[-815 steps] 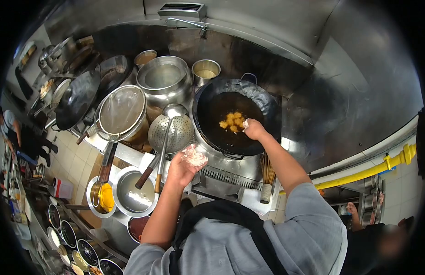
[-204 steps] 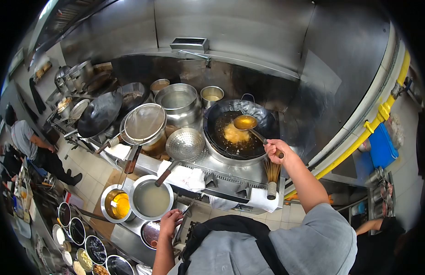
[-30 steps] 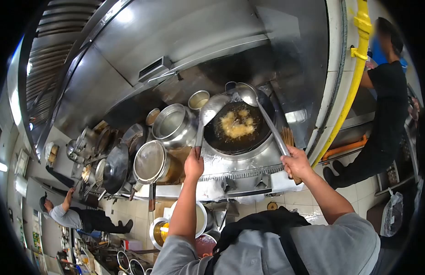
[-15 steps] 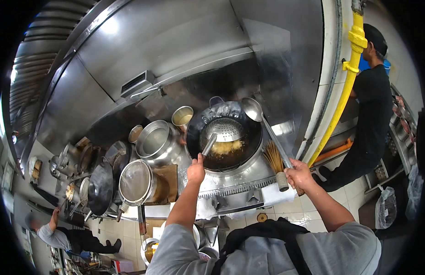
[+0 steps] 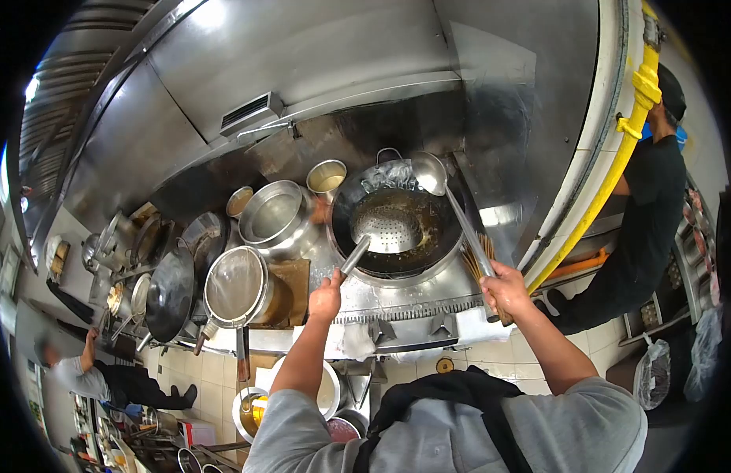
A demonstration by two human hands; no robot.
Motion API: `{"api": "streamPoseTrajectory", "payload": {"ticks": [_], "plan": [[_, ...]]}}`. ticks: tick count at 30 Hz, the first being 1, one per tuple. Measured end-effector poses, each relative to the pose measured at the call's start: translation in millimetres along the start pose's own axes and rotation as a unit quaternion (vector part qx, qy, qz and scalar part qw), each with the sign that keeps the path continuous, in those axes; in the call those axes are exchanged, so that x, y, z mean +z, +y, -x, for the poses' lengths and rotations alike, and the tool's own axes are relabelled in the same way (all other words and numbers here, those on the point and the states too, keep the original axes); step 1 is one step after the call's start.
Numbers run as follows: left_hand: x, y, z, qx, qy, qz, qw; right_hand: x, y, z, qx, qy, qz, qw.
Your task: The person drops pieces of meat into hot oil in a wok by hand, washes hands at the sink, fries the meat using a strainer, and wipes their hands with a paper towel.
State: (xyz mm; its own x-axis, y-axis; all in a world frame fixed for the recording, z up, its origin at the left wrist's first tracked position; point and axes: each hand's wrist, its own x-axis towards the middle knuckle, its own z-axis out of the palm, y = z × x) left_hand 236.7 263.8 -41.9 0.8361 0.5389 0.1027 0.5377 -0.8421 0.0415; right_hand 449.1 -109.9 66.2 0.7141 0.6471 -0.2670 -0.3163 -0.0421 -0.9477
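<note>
My left hand (image 5: 325,296) is closed around the handle of a perforated metal skimmer (image 5: 390,229). Its round bowl is down inside a large black wok (image 5: 343,206), over dark liquid with small yellowish bits floating in it. What lies beneath the skimmer is hidden. In my right hand (image 5: 507,292) is the long handle of a steel ladle (image 5: 429,172), slanting up and left. The ladle's bowl hangs over the wok's far right rim. A bamboo wok brush (image 5: 474,258) rests on the stove, partly behind the ladle handle.
A wide metal pot (image 5: 271,213) and a small pot of liquid (image 5: 327,176) stand left of the wok. Nearer are a mesh strainer (image 5: 235,285) and another black wok (image 5: 171,296). One person (image 5: 649,213) stands at right behind a yellow pipe (image 5: 584,210), another (image 5: 81,378) at far left.
The skimmer has come down and nearer within the wok. The yellow food pieces seen below it earlier are mostly out of sight. My whole view has shifted slightly.
</note>
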Motion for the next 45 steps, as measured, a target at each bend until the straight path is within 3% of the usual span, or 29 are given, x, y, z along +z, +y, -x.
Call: {"api": "streamPoseTrajectory", "payload": {"ticks": [4, 9, 14, 20, 23, 24, 27, 28, 29, 30, 31, 33, 35, 37, 45], "plan": [[-3.4, -7.5, 11.6, 0.000, -0.018, 0.012, 1.000, 3.9, 2.6, -10.4, 0.000, -0.016, 0.009, 1.000], [3.2, -3.5, 16.4, 0.019, 0.029, 0.099, 0.995, 14.8, 1.4, -20.5, -0.005, -0.042, 0.021, 0.999], [-9.2, 20.6, 15.5, -0.012, 0.003, 0.068, 0.998, 50.8, 3.2, -32.1, 0.002, -0.052, 0.027, 0.998], [-18.6, 8.2, 35.5, -0.020, -0.019, 0.086, 0.996, 133.0, 8.3, -52.5, -0.056, -0.098, 0.076, 0.991], [-25.3, -0.1, 63.5, -0.072, -0.038, 0.128, 0.988, 184.2, 20.7, -58.8, -0.104, -0.117, 0.121, 0.980], [-21.6, -8.2, 86.9, -0.094, 0.052, 0.160, 0.981, 209.7, 33.5, -59.1, -0.088, -0.154, 0.110, 0.978], [-46.2, -3.8, 128.0, -0.134, 0.228, 0.253, 0.931, 264.3, 55.4, -42.8, -0.080, -0.133, 0.106, 0.982], [-47.2, -5.4, 146.4, -0.150, 0.248, 0.264, 0.920, 282.3, 64.2, -36.4, -0.053, -0.130, 0.129, 0.982], [-49.0, -6.4, 167.3, -0.164, 0.266, 0.276, 0.909, 301.1, 86.9, -40.2, -0.098, -0.122, 0.200, 0.967], [-75.9, 0.4, 205.0, -0.175, 0.224, 0.375, 0.882, 323.9, 106.2, -36.0, -0.097, -0.131, 0.233, 0.959], [-84.3, 2.1, 208.3, -0.161, 0.241, 0.349, 0.891, 343.5, 115.0, -32.8, -0.099, -0.121, 0.263, 0.952], [-100.7, -0.9, 255.8, -0.170, 0.174, 0.423, 0.873, 386.7, 132.0, -9.4, -0.101, -0.103, 0.332, 0.932], [-102.5, 0.8, 269.3, -0.178, 0.203, 0.417, 0.868, 395.0, 133.9, 2.0, -0.066, -0.145, 0.330, 0.930], [-89.0, -3.0, 299.7, -0.238, 0.171, 0.504, 0.812, 421.5, 163.2, 15.3, -0.028, -0.059, 0.370, 0.927], [-41.1, 31.1, 412.4, -0.364, 0.184, 0.644, 0.647, 431.8, 237.2, 12.0, -0.016, -0.010, 0.444, 0.896]]}}
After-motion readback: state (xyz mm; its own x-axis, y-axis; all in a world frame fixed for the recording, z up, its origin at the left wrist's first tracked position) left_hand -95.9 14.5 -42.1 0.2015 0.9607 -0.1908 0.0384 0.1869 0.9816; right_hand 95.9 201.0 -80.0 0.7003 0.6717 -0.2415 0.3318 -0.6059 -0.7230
